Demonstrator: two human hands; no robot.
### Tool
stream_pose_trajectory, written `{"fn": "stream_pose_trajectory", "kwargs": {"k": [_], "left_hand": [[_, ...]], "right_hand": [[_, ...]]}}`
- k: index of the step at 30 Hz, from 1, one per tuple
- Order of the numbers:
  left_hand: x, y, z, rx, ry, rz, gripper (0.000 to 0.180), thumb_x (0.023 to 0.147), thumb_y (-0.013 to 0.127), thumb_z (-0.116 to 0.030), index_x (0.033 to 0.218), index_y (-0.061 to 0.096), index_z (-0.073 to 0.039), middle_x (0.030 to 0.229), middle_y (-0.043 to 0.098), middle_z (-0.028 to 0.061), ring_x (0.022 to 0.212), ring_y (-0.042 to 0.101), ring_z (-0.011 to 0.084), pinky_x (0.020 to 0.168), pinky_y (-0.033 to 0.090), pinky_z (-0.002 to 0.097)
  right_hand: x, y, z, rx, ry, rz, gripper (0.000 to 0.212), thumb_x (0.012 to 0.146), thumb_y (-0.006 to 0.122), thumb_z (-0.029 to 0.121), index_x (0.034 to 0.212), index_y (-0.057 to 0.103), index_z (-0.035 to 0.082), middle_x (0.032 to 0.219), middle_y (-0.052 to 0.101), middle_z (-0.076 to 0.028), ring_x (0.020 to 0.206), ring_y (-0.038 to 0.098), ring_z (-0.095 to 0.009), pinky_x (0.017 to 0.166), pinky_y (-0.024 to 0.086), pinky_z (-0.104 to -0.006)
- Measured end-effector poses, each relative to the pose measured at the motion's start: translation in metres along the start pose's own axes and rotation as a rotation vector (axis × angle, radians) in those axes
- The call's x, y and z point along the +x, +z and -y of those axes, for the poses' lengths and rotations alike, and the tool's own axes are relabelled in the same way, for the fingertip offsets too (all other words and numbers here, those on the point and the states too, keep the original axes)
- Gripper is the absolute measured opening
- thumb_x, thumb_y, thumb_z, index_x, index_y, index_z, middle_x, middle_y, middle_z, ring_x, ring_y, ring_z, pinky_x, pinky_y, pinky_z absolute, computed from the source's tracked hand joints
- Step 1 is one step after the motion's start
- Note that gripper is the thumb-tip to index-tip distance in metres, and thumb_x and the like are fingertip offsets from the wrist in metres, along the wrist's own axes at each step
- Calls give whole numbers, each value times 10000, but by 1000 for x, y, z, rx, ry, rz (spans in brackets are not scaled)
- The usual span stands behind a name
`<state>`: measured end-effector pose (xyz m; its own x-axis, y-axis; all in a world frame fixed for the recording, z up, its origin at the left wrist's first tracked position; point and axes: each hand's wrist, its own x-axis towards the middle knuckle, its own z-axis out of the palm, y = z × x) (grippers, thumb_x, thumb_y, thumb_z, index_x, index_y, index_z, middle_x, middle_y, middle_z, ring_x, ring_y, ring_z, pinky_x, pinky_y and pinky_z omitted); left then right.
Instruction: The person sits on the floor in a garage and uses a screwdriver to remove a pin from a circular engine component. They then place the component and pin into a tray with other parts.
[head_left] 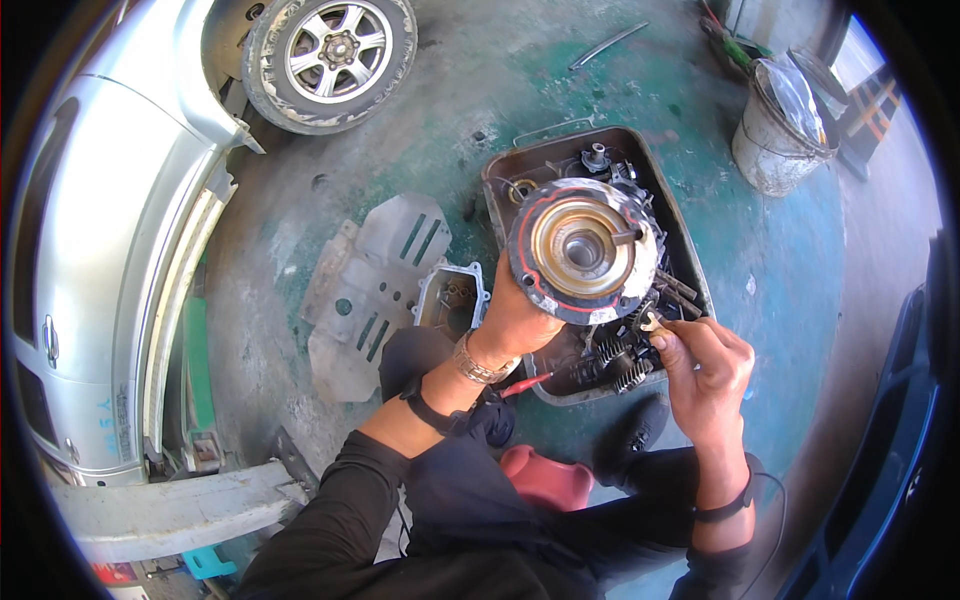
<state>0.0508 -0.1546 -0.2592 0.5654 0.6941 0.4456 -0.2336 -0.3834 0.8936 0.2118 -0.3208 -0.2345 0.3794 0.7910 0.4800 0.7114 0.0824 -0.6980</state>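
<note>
My left hand (518, 312) holds up a round metal transmission housing (545, 265) from below, with most of its fingers hidden behind it. The housing has a dark rim with a red line, a gold-coloured inner ring and a hole in the middle. To the right and lower, my right hand (705, 365) is closed in a pinch on a small light metal piece (652, 322). Both hands are above a metal tray (640, 140) of oily parts. Gears (630, 372) lie at its near end, and a flanged part (596, 156) stands at its far end.
Left of the tray lie a cut-out metal plate (395, 265) and an open metal casing (450, 300). A red-handled tool (527, 384) rests by the tray's near edge. A red stool (545, 478), a bucket (775, 140), a wheel (340, 50) and a silver car (120, 200) stand around.
</note>
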Motion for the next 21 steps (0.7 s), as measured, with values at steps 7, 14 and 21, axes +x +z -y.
{"fn": "stream_pose_trajectory", "kwargs": {"k": [7,14,21], "left_hand": [[2,-4,-8,121,-38,128,646,766,894,-46,1340,602,4,1291,693,88,1168,654,157,1043,516,337],[3,-1,-16,208,156,199,645,756,897,-62,1322,596,15,1229,708,92,1118,670,146,986,547,330],[0,-3,-12,275,187,197,596,796,876,-120,1327,621,-28,1292,691,90,1181,660,188,1047,506,356]], "right_hand": [[1,-3,1,-57,-77,9,181,825,855,158,831,723,34,641,603,-83,546,575,-278,533,444,-370],[0,-6,7,-115,-111,76,199,792,859,152,822,715,18,644,605,-103,558,587,-297,544,450,-391],[-1,-5,8,-114,-133,85,207,777,861,147,801,707,11,629,592,-111,551,579,-313,536,444,-410]]}}
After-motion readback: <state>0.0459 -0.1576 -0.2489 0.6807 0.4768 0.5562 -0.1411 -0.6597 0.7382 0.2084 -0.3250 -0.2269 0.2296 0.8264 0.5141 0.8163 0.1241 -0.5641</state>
